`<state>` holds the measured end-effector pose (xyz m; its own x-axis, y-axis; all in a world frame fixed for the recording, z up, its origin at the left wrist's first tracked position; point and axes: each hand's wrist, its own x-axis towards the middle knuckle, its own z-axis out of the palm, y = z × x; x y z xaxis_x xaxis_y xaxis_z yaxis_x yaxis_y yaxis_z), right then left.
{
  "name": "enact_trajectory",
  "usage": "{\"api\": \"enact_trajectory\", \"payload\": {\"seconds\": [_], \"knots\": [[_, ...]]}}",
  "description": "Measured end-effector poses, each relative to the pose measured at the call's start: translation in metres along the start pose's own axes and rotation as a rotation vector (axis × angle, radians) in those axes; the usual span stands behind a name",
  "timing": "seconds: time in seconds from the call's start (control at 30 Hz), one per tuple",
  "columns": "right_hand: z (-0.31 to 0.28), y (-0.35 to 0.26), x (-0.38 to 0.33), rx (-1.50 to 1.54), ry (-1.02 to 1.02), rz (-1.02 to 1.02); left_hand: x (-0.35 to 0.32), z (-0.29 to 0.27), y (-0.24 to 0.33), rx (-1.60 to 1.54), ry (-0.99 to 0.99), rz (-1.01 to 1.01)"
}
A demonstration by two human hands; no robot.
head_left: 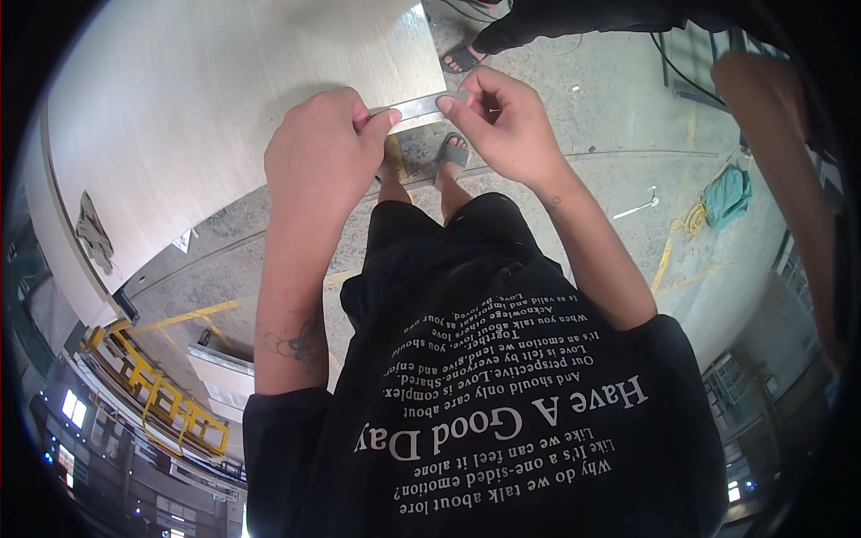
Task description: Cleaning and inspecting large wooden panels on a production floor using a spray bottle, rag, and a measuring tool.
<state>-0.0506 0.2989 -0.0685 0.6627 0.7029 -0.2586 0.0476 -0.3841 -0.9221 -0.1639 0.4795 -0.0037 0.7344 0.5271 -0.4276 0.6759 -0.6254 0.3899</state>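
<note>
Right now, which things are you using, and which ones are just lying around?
In use:
Shiny strip, pinched by the left hand and right hand
Probably the pale board, beside them

Apparently just lying about:
Grey rag
Silver tool, on the floor
Yellow cord
Green bundle
</note>
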Motion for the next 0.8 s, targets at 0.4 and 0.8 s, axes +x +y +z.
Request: {"api": "enact_trajectory", "payload": {"seconds": [0.4,0.8], "knots": [[0.002,-0.004,0.0,-0.024,0.034,-0.039,-0.003,0.0,-0.002,0.01,0.018,0.048],[0.004,0.003,-0.014,-0.006,0.039,0.002,-0.01,0.003,0.001,0.006,-0.008,0.041]]}}
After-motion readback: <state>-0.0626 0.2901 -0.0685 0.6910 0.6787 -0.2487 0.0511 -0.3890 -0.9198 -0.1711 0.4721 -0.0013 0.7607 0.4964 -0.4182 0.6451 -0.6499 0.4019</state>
